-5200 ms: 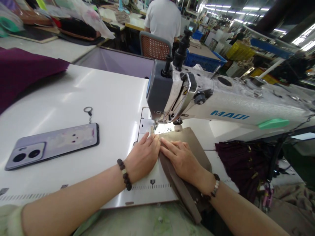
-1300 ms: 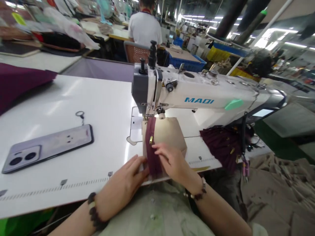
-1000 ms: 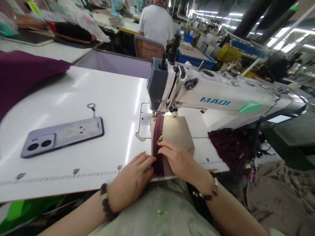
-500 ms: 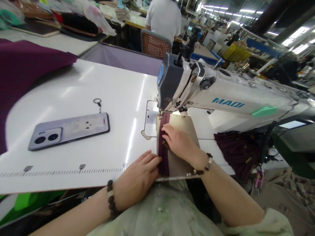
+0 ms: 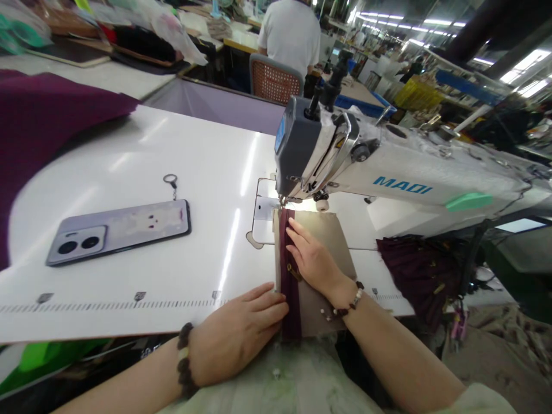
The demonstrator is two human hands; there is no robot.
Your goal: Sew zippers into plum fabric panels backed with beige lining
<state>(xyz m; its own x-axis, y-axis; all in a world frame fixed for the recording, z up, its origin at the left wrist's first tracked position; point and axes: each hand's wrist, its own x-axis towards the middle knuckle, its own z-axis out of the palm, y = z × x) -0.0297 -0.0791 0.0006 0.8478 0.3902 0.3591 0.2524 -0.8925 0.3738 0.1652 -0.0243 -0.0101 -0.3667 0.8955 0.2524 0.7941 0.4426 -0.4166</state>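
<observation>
A dark maroon zipper (image 5: 291,310) with a brass-coloured pull (image 5: 294,272) lies lengthwise on a beige fabric piece (image 5: 334,244). Its far end is just in front of the needle area of the sewing machine (image 5: 317,149), and its near end reaches the table's front edge. My left hand (image 5: 244,328) rests flat at the left edge of the piece, fingertips on the zipper, thumb hidden. With fingers stretched out, my right hand (image 5: 317,259) lies on the zipper and the beige fabric, close to the pull.
A phone (image 5: 125,230) with a key ring (image 5: 171,181) lies left on the white table (image 5: 207,167). Maroon cloth (image 5: 43,121) covers the far left. Gathered maroon zippers (image 5: 416,276) lie right, under the machine arm. A person in a white shirt (image 5: 291,31) sits beyond.
The beige piece and zipper have slid toward me, away from the needle; their near end now hangs lower at the table edge. Both hands have shifted slightly toward me with them.
</observation>
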